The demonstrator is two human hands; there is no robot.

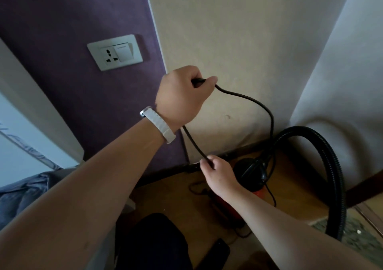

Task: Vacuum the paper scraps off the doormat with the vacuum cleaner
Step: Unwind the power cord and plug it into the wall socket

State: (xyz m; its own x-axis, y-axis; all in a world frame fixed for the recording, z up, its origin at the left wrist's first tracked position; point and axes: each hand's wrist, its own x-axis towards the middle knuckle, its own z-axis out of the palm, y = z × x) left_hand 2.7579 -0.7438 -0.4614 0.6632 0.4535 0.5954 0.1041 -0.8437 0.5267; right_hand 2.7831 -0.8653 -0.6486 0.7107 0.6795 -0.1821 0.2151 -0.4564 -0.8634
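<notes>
My left hand (182, 97) is raised in front of the wall, closed around the black power cord (252, 101), the plug end hidden inside the fist. Lower down, my right hand (215, 170) pinches the same cord between its fingers. The cord loops down to the vacuum cleaner (252, 174), a black and red canister on the wooden floor in the corner. Its ribbed black hose (331, 166) arches up and comes down at the right onto the doormat (356, 234), a mottled grey-green mat with a small white paper scrap (358, 231) on it.
A white wall plate with a socket and a switch (115, 52) sits on the purple wall, up and left of my left hand. Blue fabric (22, 195) lies at the lower left. A dark flat object (217, 251) rests on the floor near my legs.
</notes>
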